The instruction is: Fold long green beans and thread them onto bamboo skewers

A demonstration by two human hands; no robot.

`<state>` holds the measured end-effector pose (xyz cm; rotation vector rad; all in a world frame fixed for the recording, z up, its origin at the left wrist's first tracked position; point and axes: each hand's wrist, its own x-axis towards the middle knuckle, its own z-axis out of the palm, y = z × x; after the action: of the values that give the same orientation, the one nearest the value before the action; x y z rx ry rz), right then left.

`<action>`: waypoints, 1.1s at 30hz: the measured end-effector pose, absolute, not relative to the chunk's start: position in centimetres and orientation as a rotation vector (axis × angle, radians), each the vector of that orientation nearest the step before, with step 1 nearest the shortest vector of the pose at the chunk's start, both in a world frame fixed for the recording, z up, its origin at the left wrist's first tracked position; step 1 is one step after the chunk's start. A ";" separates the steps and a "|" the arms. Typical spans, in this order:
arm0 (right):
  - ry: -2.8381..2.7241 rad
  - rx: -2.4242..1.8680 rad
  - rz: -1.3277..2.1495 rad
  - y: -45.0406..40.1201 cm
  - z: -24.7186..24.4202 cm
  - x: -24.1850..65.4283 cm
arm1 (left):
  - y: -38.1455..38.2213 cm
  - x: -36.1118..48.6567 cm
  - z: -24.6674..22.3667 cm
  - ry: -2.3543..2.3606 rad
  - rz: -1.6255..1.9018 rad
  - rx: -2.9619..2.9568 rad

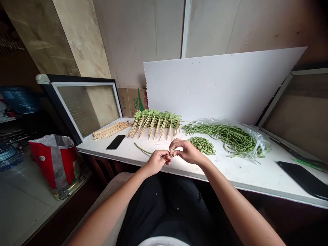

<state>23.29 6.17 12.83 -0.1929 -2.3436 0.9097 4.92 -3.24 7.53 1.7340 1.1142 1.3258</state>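
My left hand (158, 160) is closed round a long green bean (142, 149), whose free end sticks out to the left over the table edge. Against it, my right hand (186, 151) pinches the bean's other end between thumb and fingers. Just right of my hands lies a pile of short cut bean pieces (202, 145). Farther right, a heap of whole long beans (225, 135) spills from a clear plastic bag (261, 145). Behind my hands, bean pieces threaded on wooden skewers (159, 118) are stacked in a row, sticks pointing toward me.
Bare skewers (112, 130) lie at the table's left, near a phone (116, 142). A black flat object (304, 179) rests at the right edge. A white board (210, 89) stands at the back, beside a cardboard box (130, 100). On the floor is a red bag (46, 164).
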 end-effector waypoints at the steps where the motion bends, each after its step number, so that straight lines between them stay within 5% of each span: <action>1: -2.338 -0.175 0.947 6.3 12.7 23.3 | -3.3 4.9 7.7 1.111 1.308 1.741; 9: -2.301 -0.124 1.157 6.8 12.1 23.4 | -3.6 5.0 7.5 1.101 1.243 1.756; 21: -2.361 -0.283 0.407 4.1 14.0 23.8 | -4.1 5.3 9.2 1.344 1.388 1.893; 33: -2.173 -0.094 1.080 6.9 11.3 22.6 | -2.4 4.8 8.1 1.029 1.339 1.670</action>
<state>22.55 6.94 11.35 -0.0935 -2.1726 1.0802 4.79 -2.41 8.08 1.6701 1.0292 1.3386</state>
